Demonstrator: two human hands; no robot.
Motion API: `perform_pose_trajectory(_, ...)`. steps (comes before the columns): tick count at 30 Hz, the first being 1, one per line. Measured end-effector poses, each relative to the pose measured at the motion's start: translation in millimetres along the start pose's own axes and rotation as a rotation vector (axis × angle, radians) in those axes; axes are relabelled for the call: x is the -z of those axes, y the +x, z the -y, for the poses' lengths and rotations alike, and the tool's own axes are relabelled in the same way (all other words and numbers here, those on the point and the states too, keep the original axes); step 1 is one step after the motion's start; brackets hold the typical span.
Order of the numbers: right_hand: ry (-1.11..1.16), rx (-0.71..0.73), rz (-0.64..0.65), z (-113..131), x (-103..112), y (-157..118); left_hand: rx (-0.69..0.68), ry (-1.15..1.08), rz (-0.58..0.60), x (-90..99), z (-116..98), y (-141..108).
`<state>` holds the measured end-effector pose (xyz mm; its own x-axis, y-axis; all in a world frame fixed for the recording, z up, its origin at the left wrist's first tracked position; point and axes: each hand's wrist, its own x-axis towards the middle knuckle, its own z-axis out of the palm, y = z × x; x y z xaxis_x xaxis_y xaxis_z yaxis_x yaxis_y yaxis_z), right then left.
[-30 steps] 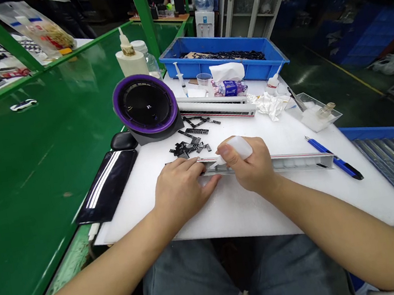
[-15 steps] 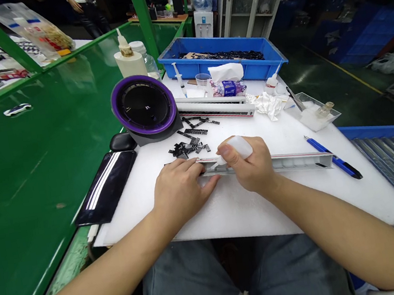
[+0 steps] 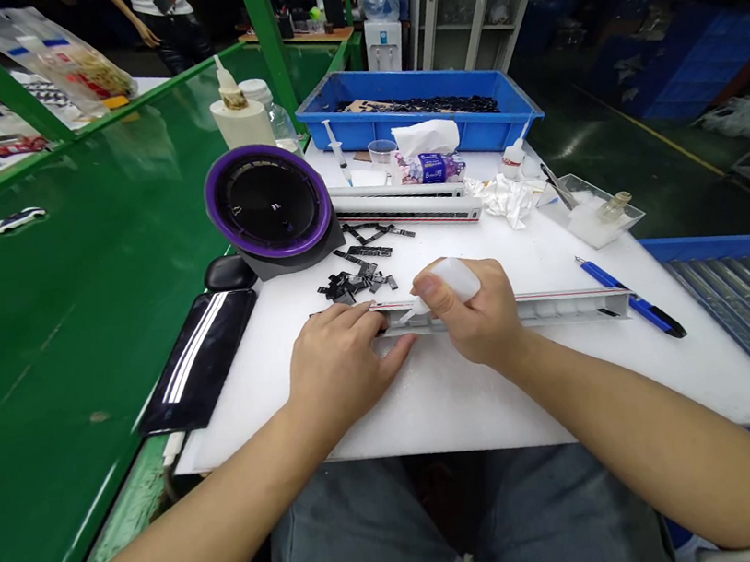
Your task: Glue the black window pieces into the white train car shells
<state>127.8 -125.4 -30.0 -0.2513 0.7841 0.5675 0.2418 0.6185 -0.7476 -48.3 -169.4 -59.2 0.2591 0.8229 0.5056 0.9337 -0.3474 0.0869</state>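
Right hand (image 3: 481, 314) wraps round a white squeeze bottle (image 3: 457, 281), fingers curled firmly on it and thumb laid along its side, so that the bottle tilts with its thin nozzle (image 3: 413, 315) pointing down and leftward at the open near side of a long pale housing (image 3: 560, 309); whether the nozzle touches that housing cannot be told. The housing lies crosswise on a white work board (image 3: 504, 402) in front of the person, a red line running along its upper edge. Over its left end rests the left hand (image 3: 334, 356), fingers close together, thumb spread away toward the right on the near side; the fingertips are partly hidden, so it is unclear whether they pinch the housing. Just beyond the left hand lies a loose heap of small black pieces (image 3: 356, 282), and behind that are two similar pale strips (image 3: 417, 208), set side by side. A purple-rimmed round object (image 3: 266, 201) stands to the left of the heap, with a glossy dark panel (image 3: 199, 361) nearer the person. A blue pen (image 3: 601, 275) lies slantwise by the housing's right end, and a blue tray (image 3: 497, 129) of dark pieces stands at the far end of the board.
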Motion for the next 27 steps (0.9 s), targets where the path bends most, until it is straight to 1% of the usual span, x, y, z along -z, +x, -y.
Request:
perform_pose_trajectory(5,0.052,-0.021,0.017,0,-1,-2,0.007,0.001,0.005,-0.2,0,0)
perform_pose_trajectory(7,0.157,-0.075,-0.016,0,3,-1,0.006,-0.007,0.012,-0.5,0,0)
perform_pose_trajectory(8,0.245,-0.109,-0.062,0,8,1,0.003,-0.012,0.015,-0.7,0,0)
perform_pose_trajectory(10,0.461,-0.161,-0.198,-2,24,7,-0.003,-0.022,0.016,-0.9,1,0)
perform_pose_trajectory(12,0.64,-0.187,-0.322,-6,47,17,-0.012,-0.027,0.008,-1.0,3,-1)
perform_pose_trajectory(15,0.744,-0.246,-0.416,-17,88,33,-0.038,-0.022,0.0,-1.0,5,-2)
perform_pose_trajectory(17,0.734,-0.291,-0.42,-27,112,41,-0.056,-0.01,-0.018,-1.0,6,-2)
perform_pose_trajectory(20,0.703,-0.336,-0.361,-45,139,46,-0.083,0.007,-0.043,-0.9,8,-2)
perform_pose_trajectory(22,0.68,-0.379,-0.327,-56,150,47,-0.104,0.016,-0.046,-0.7,9,-1)
perform_pose_trajectory(24,0.591,-0.45,-0.293,-66,156,47,-0.123,0.027,-0.055,-0.5,11,-2)
perform_pose_trajectory(26,0.41,-0.522,-0.244,-76,160,47,-0.139,0.041,-0.066,-0.3,13,-3)
perform_pose_trajectory(27,0.284,-0.543,-0.195,-81,160,46,-0.142,0.047,-0.071,-0.3,14,-4)
